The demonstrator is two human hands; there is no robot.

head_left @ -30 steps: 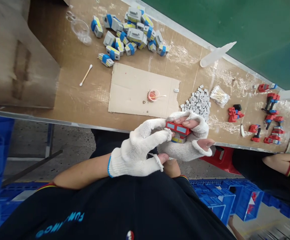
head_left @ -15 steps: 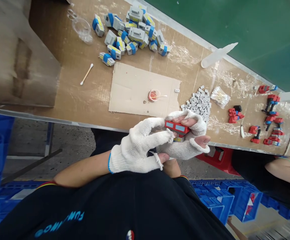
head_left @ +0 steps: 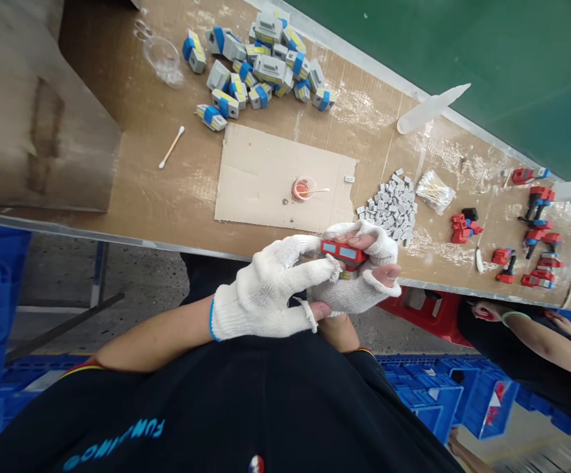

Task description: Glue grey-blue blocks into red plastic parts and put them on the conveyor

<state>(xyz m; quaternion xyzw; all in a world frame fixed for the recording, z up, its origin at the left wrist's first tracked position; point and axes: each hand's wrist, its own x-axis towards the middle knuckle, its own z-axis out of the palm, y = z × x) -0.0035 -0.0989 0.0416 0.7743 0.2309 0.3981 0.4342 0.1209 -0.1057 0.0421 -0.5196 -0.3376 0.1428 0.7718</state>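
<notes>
In front of my torso, both hands wear white knitted gloves with bare fingertips. My right hand [head_left: 364, 286] is turned palm up, its fingers wrapped around a red toy torso piece [head_left: 347, 253] with two light-blue windows and grey and yellow below. From the left, my left hand [head_left: 270, 286] reaches over with curled fingers gripping the same piece at its left side. Its thumb sits lower, near my right palm. The fingers hide much of the piece. Just beyond my right hand lies a heap of small grey parts [head_left: 391, 207].
On cardboard [head_left: 246, 177] stands a small cup of red liquid [head_left: 302, 188] with a swab across it. Grey-blue toy parts [head_left: 270, 69] are piled behind. A swab bundle [head_left: 434, 190], a white bottle [head_left: 426, 113] and red toy parts [head_left: 462, 226] lie rightward. A co-worker's arm [head_left: 536, 335] is at right.
Both my hands have shifted slightly left with the toy torso piece, keeping their hold. The co-worker's arm at the right has moved, and a hand now shows there.
</notes>
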